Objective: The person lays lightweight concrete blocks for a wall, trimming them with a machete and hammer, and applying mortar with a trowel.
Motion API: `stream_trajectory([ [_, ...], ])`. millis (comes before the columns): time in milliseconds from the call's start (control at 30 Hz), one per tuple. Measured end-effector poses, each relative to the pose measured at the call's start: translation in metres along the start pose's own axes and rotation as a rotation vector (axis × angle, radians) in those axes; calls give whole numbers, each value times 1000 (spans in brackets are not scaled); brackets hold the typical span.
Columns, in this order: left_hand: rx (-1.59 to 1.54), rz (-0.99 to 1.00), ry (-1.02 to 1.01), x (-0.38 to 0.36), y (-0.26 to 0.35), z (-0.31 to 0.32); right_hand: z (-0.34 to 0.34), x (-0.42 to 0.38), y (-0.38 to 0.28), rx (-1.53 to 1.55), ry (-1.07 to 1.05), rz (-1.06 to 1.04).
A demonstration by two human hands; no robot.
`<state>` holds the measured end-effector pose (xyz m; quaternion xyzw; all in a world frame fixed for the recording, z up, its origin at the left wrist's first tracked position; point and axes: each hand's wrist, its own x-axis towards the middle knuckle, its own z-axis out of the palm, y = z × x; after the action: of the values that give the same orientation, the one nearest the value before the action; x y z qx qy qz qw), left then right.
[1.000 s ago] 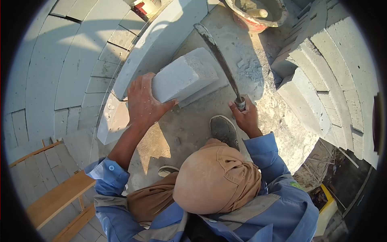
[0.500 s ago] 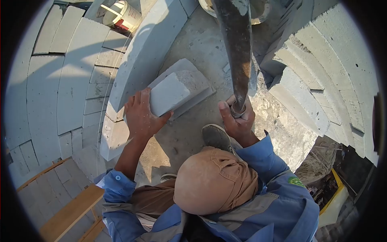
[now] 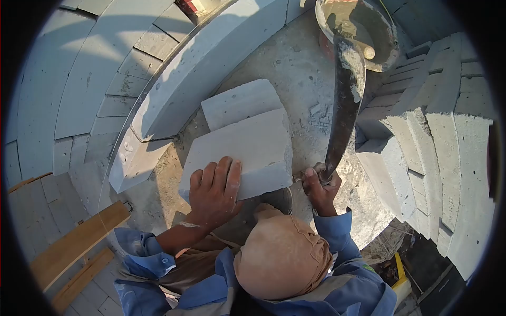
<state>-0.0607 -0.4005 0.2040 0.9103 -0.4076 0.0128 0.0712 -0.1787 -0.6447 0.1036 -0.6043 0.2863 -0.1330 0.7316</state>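
My left hand (image 3: 216, 189) grips the near left part of a pale grey concrete block (image 3: 242, 150), its fingers lying over the broad face and its thumb hidden. The block is tilted and overlaps a second grey block (image 3: 242, 100) on the floor behind it. My right hand (image 3: 321, 189) is closed around the handle of a machete (image 3: 343, 105), just right of the block. Its long dark blade points away from me, widening toward the far end, with pale residue near the tip.
A mortar-caked bucket (image 3: 387, 45) with a wooden handle inside stands at the far right. Block walls rise on the left (image 3: 84, 68) and right (image 3: 443, 147). Wooden planks (image 3: 79, 242) lie at lower left. Rubble (image 3: 321, 116) is scattered on the floor.
The held block has come toward me and turned its broad face up, uncovering the second block. My left hand has shifted right and nearer. The machete has swung rightward and my right hand moved nearer.
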Motion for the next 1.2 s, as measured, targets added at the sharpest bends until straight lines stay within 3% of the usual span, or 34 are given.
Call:
stream_trajectory([
  [167, 32, 53, 11, -6, 1, 6, 1, -11, 10, -71, 23, 115],
  [367, -105, 8, -16, 23, -14, -11, -4, -22, 35, -324, -20, -21],
  [500, -143, 15, 32, 26, -17, -6, -7, -32, 51, -235, -109, -79],
  [533, -144, 14, 31, 25, -16, -6, -4, -32, 47, -180, -113, 61],
  [633, -133, 38, 38, 25, -14, -8, 6, -22, 36, -361, -147, 161],
  [700, -136, 43, 67, 26, -15, -6, 5, -23, 16, -295, -132, 180],
  [767, -139, 30, 46, 27, -15, -9, -1, -24, 1, -199, -131, -88],
  [800, -143, 28, 26, 27, -15, -10, 2, -19, -4, -7, -168, -264],
  [833, -142, 19, 31, 27, -15, -10, 17, -18, -25, 136, -119, -299],
  [900, -162, 28, 32, 27, -16, -10, 13, -19, 2, 81, -127, -312],
  [967, -156, 21, 39, 26, -14, -11, 14, -18, 28, -444, -158, 106],
  [1000, -148, 27, 46, 28, -15, -11, 13, -20, 34, -368, -133, 153],
  [1100, -169, 22, 39, 31, -16, -14, 11, -24, 10, -417, -65, 48],
  [1133, -170, 14, 41, 31, -17, -13, 9, -25, 6, -380, -51, -94],
  [1200, -167, 11, 38, 30, -17, -13, 5, -25, -6, -109, -119, -272],
])
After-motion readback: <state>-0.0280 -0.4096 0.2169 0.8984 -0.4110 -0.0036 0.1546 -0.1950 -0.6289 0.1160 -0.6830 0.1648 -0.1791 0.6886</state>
